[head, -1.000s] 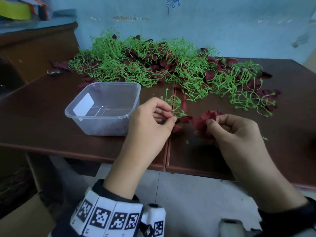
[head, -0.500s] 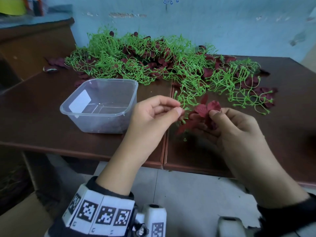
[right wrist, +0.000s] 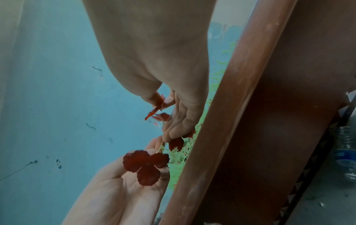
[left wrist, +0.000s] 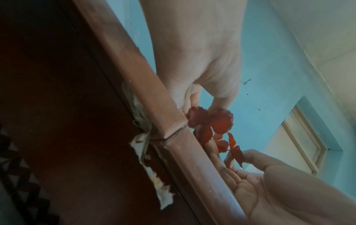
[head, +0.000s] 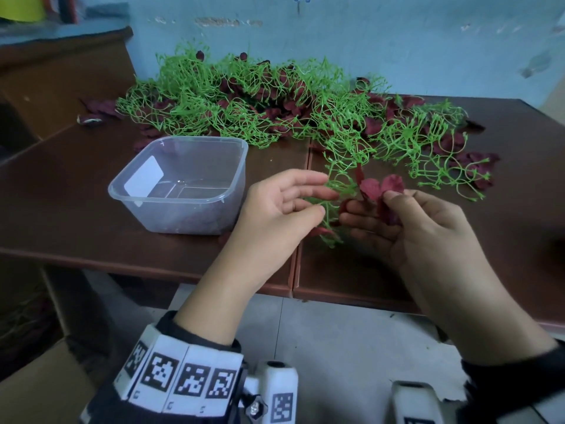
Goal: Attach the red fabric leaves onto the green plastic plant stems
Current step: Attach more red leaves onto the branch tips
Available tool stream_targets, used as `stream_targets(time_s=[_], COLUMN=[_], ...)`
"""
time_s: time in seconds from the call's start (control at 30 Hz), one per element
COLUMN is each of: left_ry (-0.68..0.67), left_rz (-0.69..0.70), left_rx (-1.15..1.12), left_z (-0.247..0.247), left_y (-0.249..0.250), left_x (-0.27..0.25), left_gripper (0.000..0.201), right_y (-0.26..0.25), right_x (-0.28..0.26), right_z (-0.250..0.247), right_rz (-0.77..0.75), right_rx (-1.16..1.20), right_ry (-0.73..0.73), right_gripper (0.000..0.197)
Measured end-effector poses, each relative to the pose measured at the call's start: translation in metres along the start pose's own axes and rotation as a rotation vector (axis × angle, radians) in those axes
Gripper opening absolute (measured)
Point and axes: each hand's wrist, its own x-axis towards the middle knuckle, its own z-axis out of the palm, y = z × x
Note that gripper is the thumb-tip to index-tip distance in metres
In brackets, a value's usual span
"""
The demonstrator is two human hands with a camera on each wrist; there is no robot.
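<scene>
Over the near edge of the brown table point(head: 91, 228), both hands meet. Left hand point(head: 275, 206) has its fingers loosely extended, thumb and fingertips touching a green stem sprig point(head: 331, 209) (whether it truly pinches, I cannot tell). Right hand point(head: 406, 224) pinches red fabric leaves point(head: 382, 186) between thumb and forefinger, right beside that sprig. Behind them sprawls the pile of green stems and red leaves point(head: 275, 108); a clear plastic tub point(head: 183, 182) sits left.
</scene>
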Motion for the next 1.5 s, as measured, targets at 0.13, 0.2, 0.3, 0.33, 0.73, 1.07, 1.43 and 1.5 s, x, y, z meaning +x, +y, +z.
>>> stream_targets(time_s=[0.13,0.2,0.3,0.33,0.73,1.07,1.43,1.5], left_ry=[-0.02,-0.029,-0.04,-0.039,-0.041,-0.1,-0.083,-0.065], left_rz=[0.028,0.053,0.053,0.05,0.14,-0.019,-0.121,-0.094], left_rx=[0.048,0.089,0.147,0.17,0.446,0.198,-0.166,-0.096], left_z=[0.001,0.002,0.002,0.003,0.008,0.007,0.008,0.007], left_y=[-0.001,-0.003,-0.005,-0.005,-0.004,-0.002,0.0,-0.002], left_x=[-0.001,-0.001,-0.001,-0.001,-0.002,-0.001,0.002,0.002], left_gripper=[0.029,0.03,0.03,0.03,0.01,0.031,0.03,0.03], right_y=[-0.001,-0.001,-0.001,-0.001,-0.002,-0.007,-0.007,-0.008], right_x=[0.0,0.0,0.002,0.002,0.001,-0.002,-0.002,-0.003], right_z=[0.0,0.0,-0.001,-0.002,-0.001,0.001,-0.001,-0.002], right_rz=[0.002,-0.005,-0.015,-0.016,0.036,0.042,0.064,0.069], right_rx=[0.04,0.036,0.01,-0.001,0.034,0.086,0.024,0.014], right_ry=[-0.006,-0.006,0.016,0.024,0.025,0.001,-0.017,-0.015], right_gripper=[0.024,0.023,0.022,0.021,0.024,0.023,0.021,0.022])
